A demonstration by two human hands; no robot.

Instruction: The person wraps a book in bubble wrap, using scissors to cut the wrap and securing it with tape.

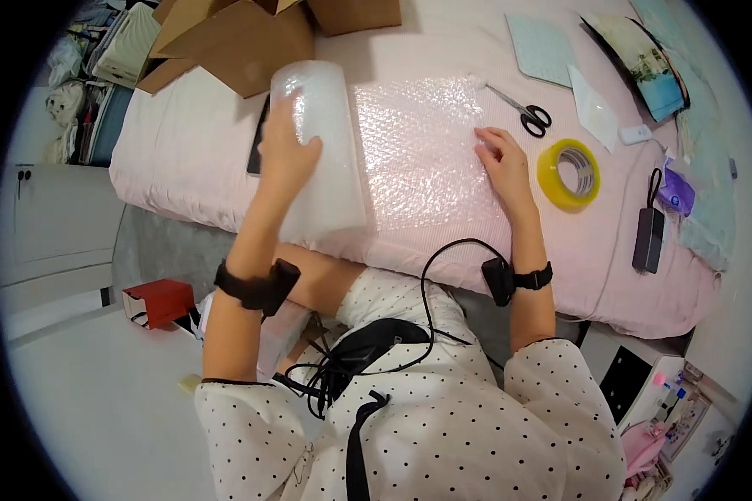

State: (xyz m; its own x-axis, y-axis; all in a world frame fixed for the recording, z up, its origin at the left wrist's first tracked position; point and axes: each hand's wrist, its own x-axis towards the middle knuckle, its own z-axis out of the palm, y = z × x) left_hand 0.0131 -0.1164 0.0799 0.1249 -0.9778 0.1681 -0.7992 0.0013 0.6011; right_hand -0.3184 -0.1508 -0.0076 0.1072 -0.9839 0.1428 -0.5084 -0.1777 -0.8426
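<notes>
A roll of bubble wrap (335, 156) lies on a bed with a pink cover, and its loose sheet (420, 156) spreads out to the right. My left hand (286, 144) rests on the roll, thumb and fingers apart. At the sheet's right edge is my right hand (504, 160), fingers bent, thumb apart from them, nothing seen between them. Black-handled scissors (526, 116) lie beyond the right hand, with a roll of yellowish tape (568, 175) beside it. A dark flat object (258, 147) shows partly from behind the bubble wrap roll and left hand.
An open cardboard box (244, 44) stands at the back left. Farther right lie a pale flat panel (539, 50), a white paper piece (592, 109), a printed pouch (645, 69), a purple packet (675, 188) and a black device with a strap (648, 241). A black cable (423, 294) loops between my arms.
</notes>
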